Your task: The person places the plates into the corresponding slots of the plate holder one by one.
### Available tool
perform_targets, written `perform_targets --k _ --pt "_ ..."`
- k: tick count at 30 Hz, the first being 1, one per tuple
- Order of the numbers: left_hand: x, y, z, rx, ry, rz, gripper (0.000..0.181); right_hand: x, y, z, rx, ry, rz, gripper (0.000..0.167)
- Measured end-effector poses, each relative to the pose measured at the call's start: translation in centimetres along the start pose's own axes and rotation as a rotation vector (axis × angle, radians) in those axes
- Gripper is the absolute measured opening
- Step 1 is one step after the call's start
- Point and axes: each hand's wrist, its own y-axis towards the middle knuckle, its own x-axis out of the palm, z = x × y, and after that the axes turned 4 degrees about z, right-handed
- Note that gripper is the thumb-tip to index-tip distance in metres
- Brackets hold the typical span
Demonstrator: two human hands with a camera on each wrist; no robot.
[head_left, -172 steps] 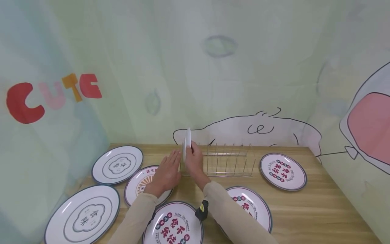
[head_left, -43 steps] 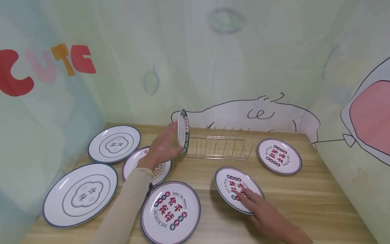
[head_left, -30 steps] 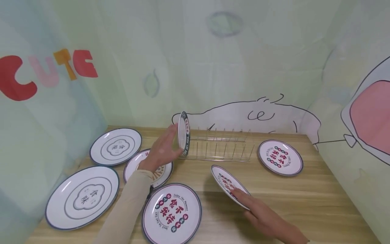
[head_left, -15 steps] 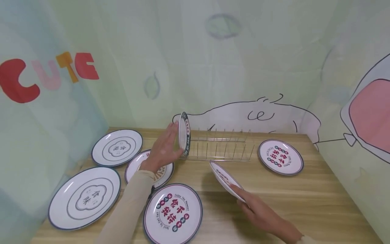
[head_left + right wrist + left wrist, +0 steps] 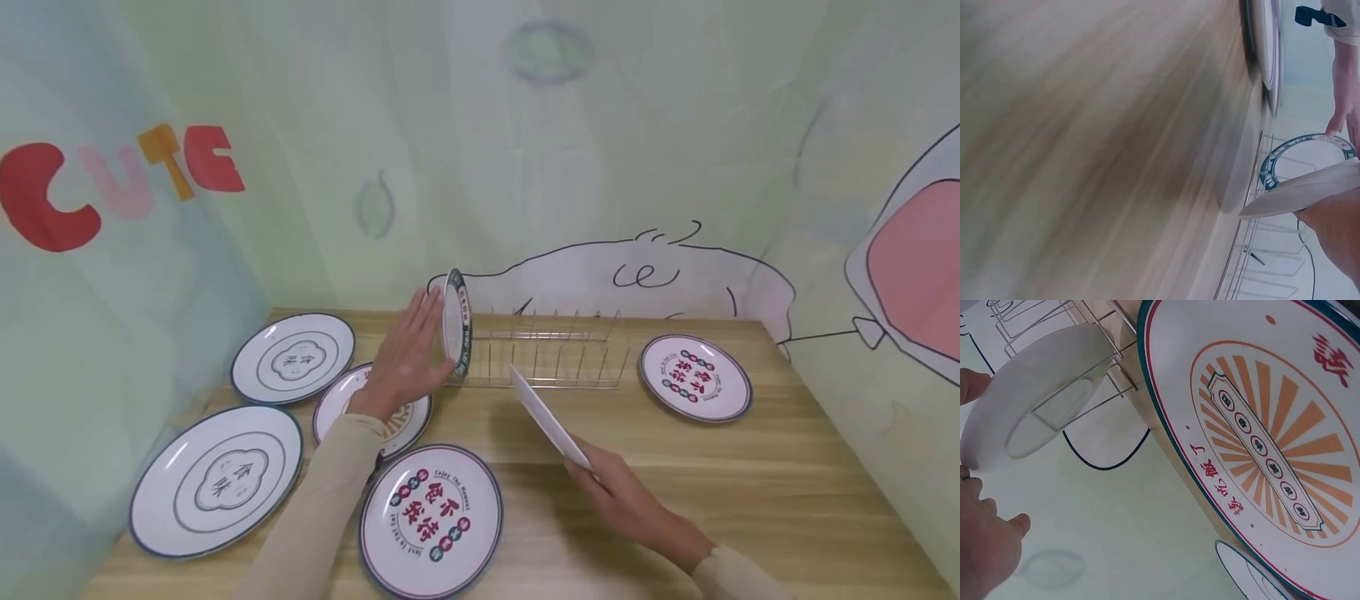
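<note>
Red, pink and orange block letters (image 5: 67,196) mark a pale green, softly creased backdrop (image 5: 300,125) at far left. Below, a front-left plate (image 5: 216,481) and a back-left plate (image 5: 292,358), round, glossy and white with thin dark rims, lie on the smooth, wood-grained worktop (image 5: 795,517); each bears a grey, lobed outline. Next comes a sunburst plate (image 5: 1260,450) with orange rays, partly covered in the head view by the left hand (image 5: 408,358). That hand's fingers are straight, its thumb spread wide, and it touches the upright plate (image 5: 456,325) without curling round it. This plate stands on edge at the left end of the rack (image 5: 566,383), its plain back and foot ring leftward, its patterned green border rightward. In front, a red-lettered plate (image 5: 431,521) lies face up. The rack is thin, shiny metal wire bent into rows of narrow upright loops. In front of it, raised clear of the worktop, is a smooth white tilted plate (image 5: 547,421), seen almost edge-on. The right hand (image 5: 630,504) pinches its near edge between thumb and fingers. Farther right, another red-lettered disc (image 5: 695,377) lies beside the rack, well apart from both hands.
</note>
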Motion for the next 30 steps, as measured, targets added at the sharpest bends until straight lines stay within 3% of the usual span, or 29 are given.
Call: perform_targets --k 4,18,24,30 --pt "-0.1 0.0 0.0 -0.009 0.010 0.002 0.097 0.8 1.1 -0.4 0.022 0.062 -0.001 0.028" --pt "-0.2 -0.1 0.0 0.002 0.006 0.004 0.096 2.1 5.7 -2.1 0.292 0.237 0.004 0.043" --pt "-0.2 -0.1 0.1 0.015 0.013 0.015 0.096 2.6 8.5 -2.4 0.392 0.317 0.059 0.049" --pt "-0.1 -0.2 0.2 0.016 -0.003 0.030 0.097 3.6 11.2 -2.6 0.426 0.414 0.123 0.050"
